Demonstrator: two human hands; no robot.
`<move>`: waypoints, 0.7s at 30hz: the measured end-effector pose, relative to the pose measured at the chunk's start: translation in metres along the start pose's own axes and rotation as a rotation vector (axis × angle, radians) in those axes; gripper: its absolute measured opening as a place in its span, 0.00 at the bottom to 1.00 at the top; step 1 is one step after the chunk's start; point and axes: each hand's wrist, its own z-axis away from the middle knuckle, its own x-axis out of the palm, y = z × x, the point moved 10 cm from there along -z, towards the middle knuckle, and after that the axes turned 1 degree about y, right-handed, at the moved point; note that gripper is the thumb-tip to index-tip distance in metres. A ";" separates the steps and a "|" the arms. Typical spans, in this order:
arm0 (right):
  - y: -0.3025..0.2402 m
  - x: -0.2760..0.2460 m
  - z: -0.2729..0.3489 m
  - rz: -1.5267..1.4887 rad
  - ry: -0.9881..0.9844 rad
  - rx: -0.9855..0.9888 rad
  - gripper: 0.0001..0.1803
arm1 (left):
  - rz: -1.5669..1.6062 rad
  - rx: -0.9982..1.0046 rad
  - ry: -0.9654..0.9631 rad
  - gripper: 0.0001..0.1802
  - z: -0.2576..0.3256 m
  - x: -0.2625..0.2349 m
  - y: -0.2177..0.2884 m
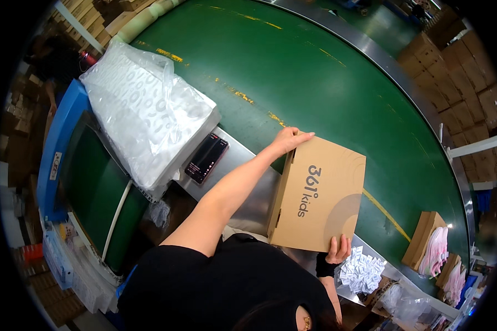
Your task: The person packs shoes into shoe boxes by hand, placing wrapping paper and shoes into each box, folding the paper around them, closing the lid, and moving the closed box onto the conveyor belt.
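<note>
A closed brown cardboard shoebox with dark print on its lid rests at the near edge of the green conveyor belt, partly over the metal ledge. My left hand grips its far left corner, thumb along the lid's edge. At the near right corner, my right hand has its fingers curled over the lid's edge. The box's underside and whatever is inside it are hidden. Close by my right hand lies a heap of small white paper slips.
Left of my arm stands a plastic-wrapped stack of white printed paper, with a phone beside it. Open boxes with pink-and-white shoes sit at the belt's right end. A blue-framed machine borders the left; stacked cartons rise beyond the belt.
</note>
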 end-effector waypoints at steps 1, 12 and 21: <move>0.006 0.002 -0.001 -0.005 0.002 0.026 0.21 | 0.005 -0.047 -0.008 0.37 0.001 0.001 -0.004; 0.020 0.033 -0.035 -0.024 -0.024 0.100 0.26 | 0.458 -0.305 -0.250 0.41 0.065 0.046 -0.034; 0.024 -0.007 -0.084 -0.175 0.057 0.152 0.34 | 0.520 -0.216 0.063 0.37 0.071 0.001 -0.018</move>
